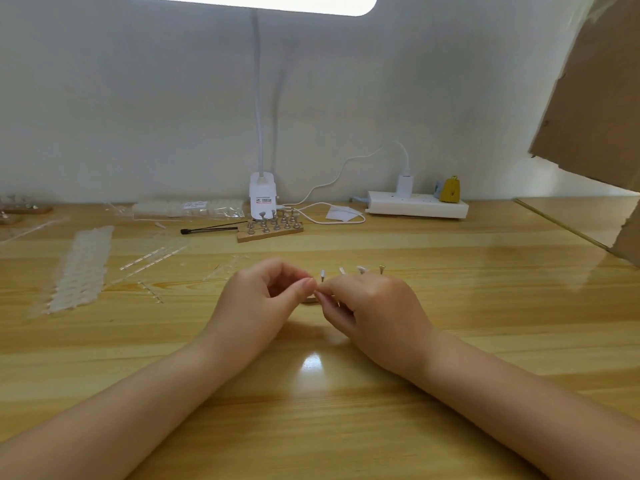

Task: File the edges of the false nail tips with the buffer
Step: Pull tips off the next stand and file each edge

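The wooden table [450, 341] takes up the whole near view, lit from above by a clip lamp [262, 195] standing at its far edge, likely so the fine work in the middle gets direct light. To the right at the far edge sits a white power strip [417, 205] with the lamp's charger plugged in. On the left lies a long strip of clear nail tips [80, 270], kept within reach as stock. A small wooden stand with metal pegs [270, 228] sits near the lamp, with a black-tipped tool [207, 230] just left of it.

In the middle, the left hand [263, 296] and right hand [372, 306] meet fingertip to fingertip. Both have thumb and forefinger curled into a pinch where they touch, seemingly around one tiny nail tip, though it is too small to make out. Just beyond the right hand, a row of pegs with nail tips [360, 270] stands upright, probably waiting their turn. No buffer is clearly visible; a tan sliver below the fingertips may be it.
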Tool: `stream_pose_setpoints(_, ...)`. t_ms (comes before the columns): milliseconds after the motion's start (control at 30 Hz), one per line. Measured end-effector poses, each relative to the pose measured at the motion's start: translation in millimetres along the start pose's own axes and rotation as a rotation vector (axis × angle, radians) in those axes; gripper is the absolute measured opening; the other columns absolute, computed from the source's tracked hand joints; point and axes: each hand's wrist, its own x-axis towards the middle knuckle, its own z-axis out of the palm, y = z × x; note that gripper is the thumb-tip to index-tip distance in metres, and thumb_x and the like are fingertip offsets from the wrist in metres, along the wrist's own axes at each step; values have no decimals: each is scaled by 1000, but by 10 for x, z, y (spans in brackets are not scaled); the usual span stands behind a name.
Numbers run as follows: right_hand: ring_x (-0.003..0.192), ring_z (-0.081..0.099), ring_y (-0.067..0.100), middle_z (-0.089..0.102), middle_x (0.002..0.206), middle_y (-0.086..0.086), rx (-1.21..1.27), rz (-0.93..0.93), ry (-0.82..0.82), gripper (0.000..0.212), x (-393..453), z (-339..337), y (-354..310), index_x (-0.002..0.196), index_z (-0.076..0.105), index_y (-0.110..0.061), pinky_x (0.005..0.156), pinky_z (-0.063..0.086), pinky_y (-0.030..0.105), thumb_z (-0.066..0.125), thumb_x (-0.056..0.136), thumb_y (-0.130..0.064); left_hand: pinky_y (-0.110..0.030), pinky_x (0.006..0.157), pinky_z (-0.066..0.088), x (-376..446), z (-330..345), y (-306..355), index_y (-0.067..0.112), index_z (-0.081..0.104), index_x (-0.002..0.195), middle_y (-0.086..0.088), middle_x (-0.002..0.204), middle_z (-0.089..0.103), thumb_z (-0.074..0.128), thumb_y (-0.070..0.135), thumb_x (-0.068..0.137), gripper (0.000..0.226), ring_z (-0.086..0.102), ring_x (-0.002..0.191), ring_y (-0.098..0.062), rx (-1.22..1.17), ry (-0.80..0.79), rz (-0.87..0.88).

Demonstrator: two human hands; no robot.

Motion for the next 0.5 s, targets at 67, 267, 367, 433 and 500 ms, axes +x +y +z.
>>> stream_pose_setpoints(67, 60, 64, 23, 69, 68, 1, 16, 0, -2, 31, -3, -2, 6, 87, 74, -13, 52, 50, 39, 49, 94, -31, -10, 64, 47, 3, 9, 5, 20, 71, 82, 7, 77, 73, 74, 18, 80, 4, 68, 73, -4, -65, -5, -46)
stream_pose_setpoints(267, 46, 49, 6, 55, 48, -8, 452, 314, -53, 13, 46, 15, 13, 92, 76, -25, 56, 39, 24, 67, 89, -32, -8, 62, 47, -10, -9, -2, 23, 71, 81, 8, 77, 72, 76, 13, 79, 12, 68, 71, -3, -102, 53, 2)
stream_pose_setpoints(367, 41, 46, 4, 57, 47, -5, 850, 530, -209, 17, 69, -1, 23, 93, 75, -16, 48, 38, 16, 65, 90, -31, -9, 64, 48, -16, -15, 3, 28, 71, 79, 10, 78, 72, 77, 14, 77, 15, 67, 71, -2, -56, 85, 88)
stream_pose_setpoints(433, 41, 45, 5, 58, 48, -4, 972, 595, -235, 18, 82, -13, 36, 95, 73, -10, 44, 38, 15, 66, 89, -26, -12, 66, 50, -22, -14, -9, 31, 71, 79, 12, 78, 71, 78, 16, 76, 17, 67, 73, -3, -16, 95, 125)
stream_pose_setpoints(500, 41, 45, 4, 58, 47, -4, 1026, 623, -243, 16, 87, -20, 51, 94, 72, -9, 43, 38, 14, 67, 89, -24, -14, 68, 51, -23, -6, -19, 33, 69, 80, 13, 79, 71, 78, 17, 76, 19, 67, 74, -2, 7, 97, 143)
